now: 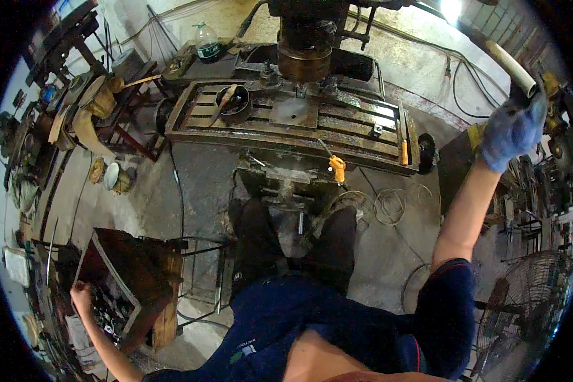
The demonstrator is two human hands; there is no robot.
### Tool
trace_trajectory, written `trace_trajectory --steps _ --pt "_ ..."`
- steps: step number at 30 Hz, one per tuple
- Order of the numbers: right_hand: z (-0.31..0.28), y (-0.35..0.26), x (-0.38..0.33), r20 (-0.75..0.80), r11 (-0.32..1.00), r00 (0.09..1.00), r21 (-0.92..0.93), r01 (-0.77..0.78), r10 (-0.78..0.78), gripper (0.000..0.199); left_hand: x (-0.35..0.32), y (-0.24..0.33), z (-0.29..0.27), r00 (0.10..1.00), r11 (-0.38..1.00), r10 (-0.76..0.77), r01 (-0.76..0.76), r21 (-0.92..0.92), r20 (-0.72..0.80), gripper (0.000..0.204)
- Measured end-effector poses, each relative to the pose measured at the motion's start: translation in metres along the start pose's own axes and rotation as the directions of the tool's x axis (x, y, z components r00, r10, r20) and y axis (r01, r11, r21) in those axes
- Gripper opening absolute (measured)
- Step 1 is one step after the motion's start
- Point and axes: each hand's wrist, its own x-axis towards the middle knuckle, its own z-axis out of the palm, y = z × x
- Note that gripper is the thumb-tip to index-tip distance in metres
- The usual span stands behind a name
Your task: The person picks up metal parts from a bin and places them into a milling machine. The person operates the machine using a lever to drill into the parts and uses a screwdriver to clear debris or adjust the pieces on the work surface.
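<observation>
High on the right, my right hand wears a blue glove and is closed at the lower end of a pale tube-shaped handle; part of the grip is hidden. My left hand, bare, has its fingers curled in beside the rim of a dark open box on the lower left. Whatever those fingers hold is too small to tell. Small dark metal pieces lie inside the box. Ahead of me stands a milling machine, its spindle head above a flat plate on the slotted table.
A black pot with a brush rests on the machine table. A yellow air gun hangs at its front edge, with a coiled hose on the floor. A large fan stands lower right. Left are a cluttered bench and a bucket.
</observation>
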Motion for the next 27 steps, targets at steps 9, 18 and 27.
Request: trace_trajectory --steps 9,18,27 --pt "-0.082 -0.127 -0.251 0.96 -0.093 -0.115 -0.094 -0.991 0.254 0.021 0.065 0.234 -0.003 0.878 0.228 0.454 -0.28 -0.932 -0.153 0.039" --pt "-0.071 -0.242 -0.378 0.85 -0.338 -0.516 -0.519 -0.785 -0.105 0.046 -0.04 0.483 0.225 0.591 0.095 0.784 0.189 -0.977 0.19 0.026" --pt "-0.085 -0.239 -0.32 0.916 -0.196 -0.217 -0.157 -0.968 0.337 0.031 -0.047 0.391 0.292 0.788 0.246 0.468 0.32 -0.915 0.401 0.019"
